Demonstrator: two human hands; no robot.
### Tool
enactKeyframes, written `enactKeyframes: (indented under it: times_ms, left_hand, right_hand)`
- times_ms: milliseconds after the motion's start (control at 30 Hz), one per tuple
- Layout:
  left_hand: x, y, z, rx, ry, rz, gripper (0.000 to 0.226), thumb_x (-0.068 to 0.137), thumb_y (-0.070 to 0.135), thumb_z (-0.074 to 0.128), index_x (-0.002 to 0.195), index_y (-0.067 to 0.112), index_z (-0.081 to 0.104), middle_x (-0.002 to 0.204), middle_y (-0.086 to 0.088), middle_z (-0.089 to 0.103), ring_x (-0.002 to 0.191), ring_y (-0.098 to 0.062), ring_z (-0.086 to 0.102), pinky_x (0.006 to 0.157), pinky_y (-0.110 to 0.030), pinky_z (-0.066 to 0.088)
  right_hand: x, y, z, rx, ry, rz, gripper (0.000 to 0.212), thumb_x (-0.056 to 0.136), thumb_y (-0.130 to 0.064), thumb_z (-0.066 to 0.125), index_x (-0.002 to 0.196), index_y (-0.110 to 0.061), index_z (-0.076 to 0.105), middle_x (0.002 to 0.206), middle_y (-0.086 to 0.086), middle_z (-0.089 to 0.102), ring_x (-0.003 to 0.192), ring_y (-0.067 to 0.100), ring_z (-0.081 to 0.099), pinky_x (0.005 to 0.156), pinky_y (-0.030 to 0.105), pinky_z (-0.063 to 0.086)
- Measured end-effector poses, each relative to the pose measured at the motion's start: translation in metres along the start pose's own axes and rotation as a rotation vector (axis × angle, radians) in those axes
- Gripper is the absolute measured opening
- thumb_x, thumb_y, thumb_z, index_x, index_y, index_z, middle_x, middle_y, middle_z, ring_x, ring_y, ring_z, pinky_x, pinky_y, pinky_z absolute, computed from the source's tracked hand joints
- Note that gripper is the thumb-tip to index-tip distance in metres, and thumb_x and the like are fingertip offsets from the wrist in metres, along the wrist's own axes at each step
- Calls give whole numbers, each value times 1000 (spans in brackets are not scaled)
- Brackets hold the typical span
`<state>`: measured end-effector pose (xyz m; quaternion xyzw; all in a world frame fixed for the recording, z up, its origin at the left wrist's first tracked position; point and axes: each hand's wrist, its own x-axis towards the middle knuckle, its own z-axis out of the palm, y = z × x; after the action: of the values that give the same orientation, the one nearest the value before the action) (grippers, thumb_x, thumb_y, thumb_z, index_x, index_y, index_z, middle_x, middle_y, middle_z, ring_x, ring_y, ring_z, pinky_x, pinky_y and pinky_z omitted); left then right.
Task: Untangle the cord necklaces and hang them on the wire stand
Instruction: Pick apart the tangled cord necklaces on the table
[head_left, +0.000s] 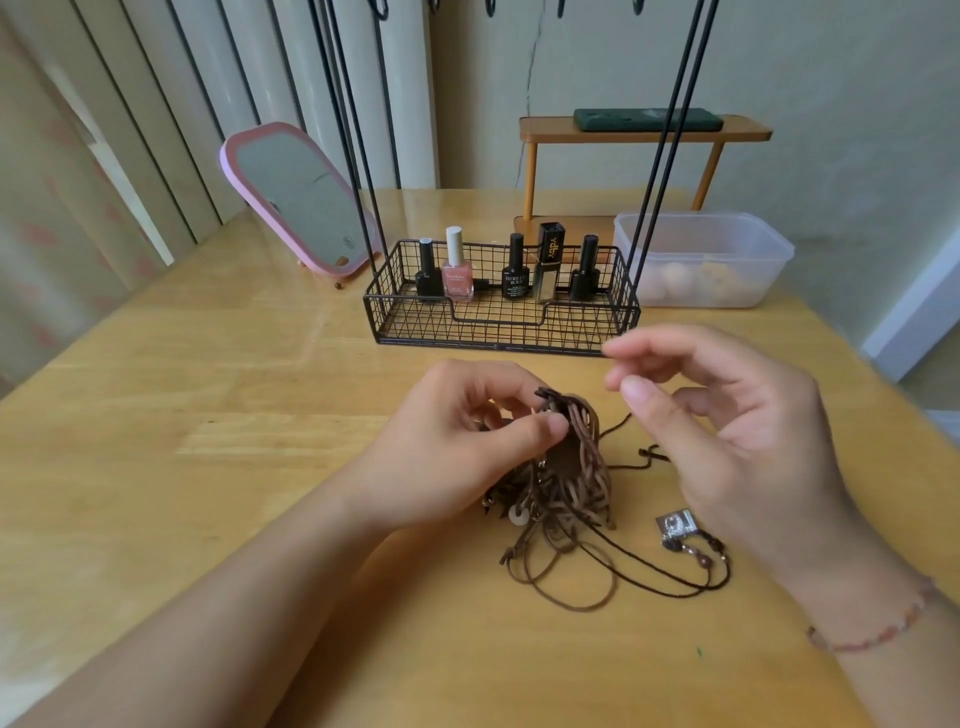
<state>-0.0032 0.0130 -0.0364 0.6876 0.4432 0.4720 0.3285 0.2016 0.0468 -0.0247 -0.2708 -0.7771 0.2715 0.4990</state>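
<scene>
A wooden table (208, 415) crowded with dressing-table odds and ends.
A tangle of brown cord necklaces (563, 493) lies near the front edge, a black wire stand (501, 317) behind it; a pink-framed mirror (298, 200) stands at left, a clear plastic tub (706, 260) at right, a small wooden shelf (644, 136) at the back.

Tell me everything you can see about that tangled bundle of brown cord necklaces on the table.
The bundle of cord necklaces is a knot of thin cords in light and dark brown that look like leather or waxed string. Small beads and a pale ring-shaped charm hang at its lower left. The left hand pinches its top and lifts it, while the lower loops trail on the wooden table. One dark cord runs right to a square silver pendant lying flat. The right hand hovers beside it, not visibly touching.
</scene>
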Motion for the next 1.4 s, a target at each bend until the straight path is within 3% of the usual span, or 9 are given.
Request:
enactKeyframes:
  times_ms: [100,333,667,733,833,900,1100,1233,1400]
  left_hand:
    - [0,-2,0,-170,-1,-38,26,84,32,68,83,6,72,88,-20,69,81,-46,65,75,-69,51]
    - [2,-3,0,-219,-68,-29,37,88,25,58,90,-11,64,79,-11,65,69,-19,62,63,-30,52]
    - [2,-1,-2,-239,-115,-69,26,94,10,50,86,-14,58,75,-9,65,66,-10,64,64,-23,52]
    - [2,-1,-2,-263,-101,-75,23,94,8,48,83,-11,56,72,-3,65,64,-7,62,63,-20,50]
    - [2,-1,-2,-287,-88,-70,22,94,9,47,83,-7,57,70,3,63,63,-5,59,63,-17,47]
    - [2,-2,-2,-291,-90,-61,27,95,13,52,85,-12,56,71,-1,63,64,-6,59,64,-18,47]
    - [2,2,-1,-259,-137,-36,20,92,24,53,86,8,63,75,7,64,66,-7,58,63,-18,47]
    - [-1,2,1,-99,-6,20,20,88,30,62,96,12,60,85,-1,60,74,-20,57,66,-42,51]
    - [-6,10,2,238,86,213,32,82,41,71,73,14,57,66,1,55,63,-18,50,58,-39,43]
  right_hand:
    - [1,1,-2,-51,-27,-33,13,86,-23,65,96,-26,72,91,-7,69,81,24,62,49,44,46]
    - [-1,-2,4,-91,-111,46,11,83,-42,66,88,-35,73,86,-11,71,77,18,65,56,35,50]
    - [0,6,5,39,-226,272,32,85,-54,48,83,-24,61,82,1,65,68,7,56,60,16,41]
    - [-1,4,4,-78,-100,153,21,85,-48,58,85,-27,60,82,-5,62,70,9,58,57,17,41]
    - [-1,-2,2,-97,-9,-121,7,85,-26,68,88,-21,65,86,-4,61,79,21,58,55,36,44]
    - [-1,-3,2,-129,-44,-216,4,85,-19,71,86,-16,72,86,-2,63,80,18,59,57,31,44]
    - [-2,0,8,-195,-51,-168,14,83,-25,74,90,-14,79,84,-5,70,81,9,64,72,8,38]
    - [-2,-2,8,-186,-26,-123,5,81,-14,75,84,-16,78,80,-7,71,75,6,63,66,4,38]
    - [-1,-4,9,-177,12,-77,11,80,-7,73,80,-18,76,77,-11,70,72,1,62,61,2,37]
